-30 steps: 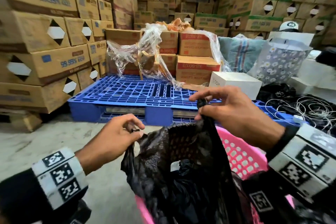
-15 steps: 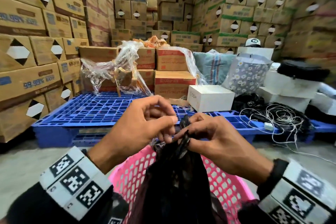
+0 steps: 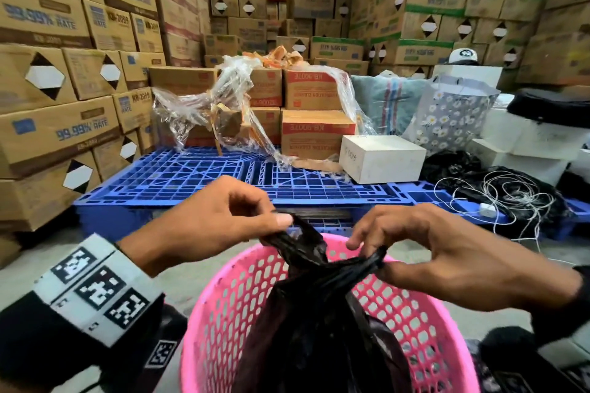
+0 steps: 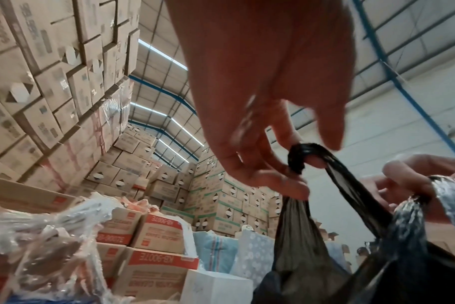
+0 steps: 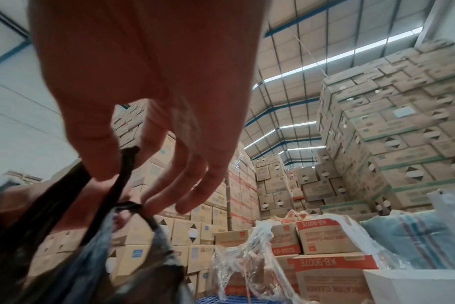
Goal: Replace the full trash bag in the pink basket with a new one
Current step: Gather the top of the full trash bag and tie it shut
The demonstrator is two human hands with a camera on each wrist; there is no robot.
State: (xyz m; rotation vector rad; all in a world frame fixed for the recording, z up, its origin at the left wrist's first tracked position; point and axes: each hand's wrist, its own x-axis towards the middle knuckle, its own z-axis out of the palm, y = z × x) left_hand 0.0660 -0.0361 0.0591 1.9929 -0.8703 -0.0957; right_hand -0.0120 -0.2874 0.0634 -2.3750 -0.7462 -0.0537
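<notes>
A full black trash bag [image 3: 319, 329] stands in the pink perforated basket [image 3: 220, 306] at the bottom middle of the head view. Its two top handles cross above the basket. My left hand [image 3: 223, 220] pinches the left handle [image 3: 297, 236] between thumb and fingers. My right hand [image 3: 424, 249] pinches the right handle [image 3: 367, 263] and pulls it sideways. In the left wrist view the handle [image 4: 299, 158] loops round a fingertip of my left hand [image 4: 268, 123]. The right wrist view has my right hand [image 5: 148, 102] holding a taut black strand [image 5: 122, 176].
A blue plastic pallet [image 3: 198, 179] lies just beyond the basket, carrying cardboard boxes [image 3: 316, 134], torn clear wrap [image 3: 207, 105] and a white box [image 3: 383, 159]. Tangled white cords [image 3: 507, 198] lie at the right. Tall stacks of cartons [image 3: 57, 80] wall the space on all sides.
My hands came together over the basket, then drew slightly apart with the bag's handles crossed between them. The bag's open mouth is now gathered shut.
</notes>
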